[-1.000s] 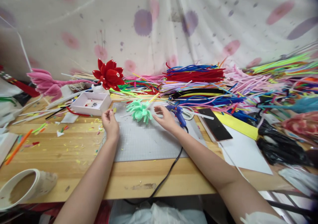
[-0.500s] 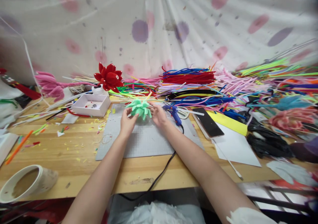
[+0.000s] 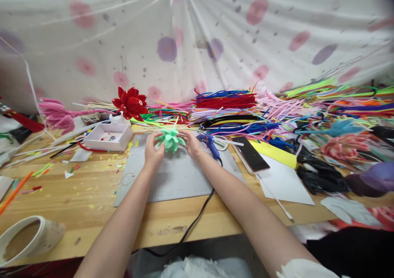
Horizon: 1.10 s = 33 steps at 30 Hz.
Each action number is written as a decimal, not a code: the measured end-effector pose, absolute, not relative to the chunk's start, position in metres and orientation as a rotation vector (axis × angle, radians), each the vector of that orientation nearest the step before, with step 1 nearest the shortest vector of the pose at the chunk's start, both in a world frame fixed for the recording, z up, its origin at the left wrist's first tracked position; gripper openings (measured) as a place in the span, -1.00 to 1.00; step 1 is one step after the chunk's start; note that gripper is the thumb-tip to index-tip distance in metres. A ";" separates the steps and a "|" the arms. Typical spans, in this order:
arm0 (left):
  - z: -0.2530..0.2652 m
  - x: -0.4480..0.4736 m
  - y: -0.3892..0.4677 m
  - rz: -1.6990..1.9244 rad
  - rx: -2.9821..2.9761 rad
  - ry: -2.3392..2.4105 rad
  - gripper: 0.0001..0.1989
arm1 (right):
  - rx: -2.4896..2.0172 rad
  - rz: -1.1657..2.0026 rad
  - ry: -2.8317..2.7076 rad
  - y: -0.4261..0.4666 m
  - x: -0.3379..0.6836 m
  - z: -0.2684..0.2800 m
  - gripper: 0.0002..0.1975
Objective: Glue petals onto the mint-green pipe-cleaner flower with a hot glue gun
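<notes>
the left edge cuts off the cup (image 3: 53, 234).

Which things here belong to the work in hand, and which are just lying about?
Apparently in the work:
mint-green fuzzy flower, between the left hand and right hand
grey mat beneath
blue glue gun, probably, close by

Seemingly just lying about:
smartphone
cup with brown contents
black plastic bag
red flower

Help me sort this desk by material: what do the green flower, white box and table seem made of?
Green flower: probably fuzzy, matte fibre, going by its soft-looking petals; blur leaves this open.
White box: smooth plastic or stiff card; its thin, straight walls fit either.
Table: wood, perhaps varnished, with visible grain and a faint sheen.
</notes>
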<state>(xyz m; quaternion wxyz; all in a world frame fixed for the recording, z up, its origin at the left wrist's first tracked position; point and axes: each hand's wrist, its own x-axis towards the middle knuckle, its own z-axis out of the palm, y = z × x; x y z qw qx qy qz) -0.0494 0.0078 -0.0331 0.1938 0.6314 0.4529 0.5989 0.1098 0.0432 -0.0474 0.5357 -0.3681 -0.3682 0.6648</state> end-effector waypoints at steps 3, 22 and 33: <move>-0.028 -0.069 -0.001 1.733 1.654 1.322 -0.78 | -0.824 1.549 -0.869 0.036 0.114 -0.058 -0.73; -0.060 -0.122 -0.018 1.458 1.687 1.995 -0.69 | -0.884 1.451 -1.033 0.015 0.141 -0.083 -0.72; -0.052 -0.130 -0.022 1.125 1.845 2.175 -0.77 | -1.060 1.269 -1.234 0.005 0.147 -0.081 -0.72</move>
